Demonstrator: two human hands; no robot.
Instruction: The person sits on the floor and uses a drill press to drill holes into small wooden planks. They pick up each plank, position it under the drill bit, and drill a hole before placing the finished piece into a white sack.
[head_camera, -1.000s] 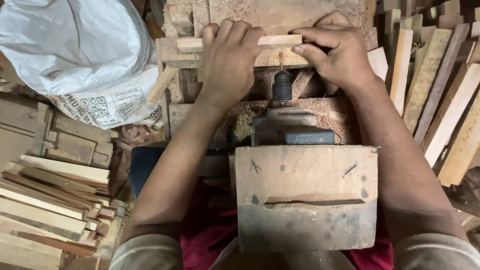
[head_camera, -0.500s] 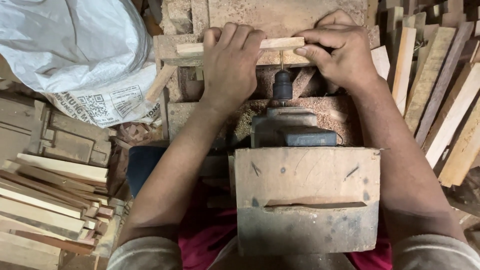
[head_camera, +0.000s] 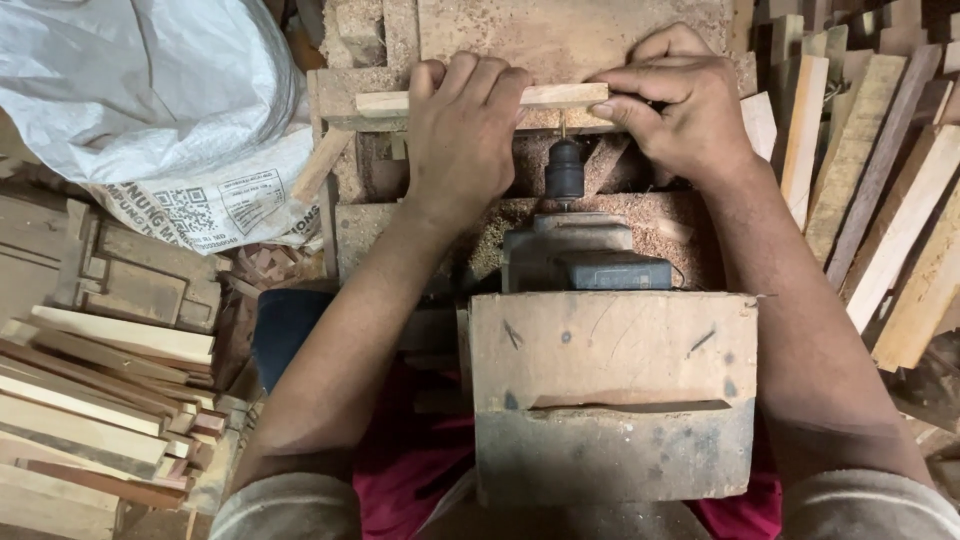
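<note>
At nine o'clock I see stacked wood strips (head_camera: 90, 400) below a white sack (head_camera: 130, 90). At twelve, my left hand (head_camera: 465, 130) and right hand (head_camera: 680, 105) both grasp a pale wooden slat (head_camera: 555, 96) against the drill bit (head_camera: 563, 125). At three, planks (head_camera: 880, 180) lean.
</note>
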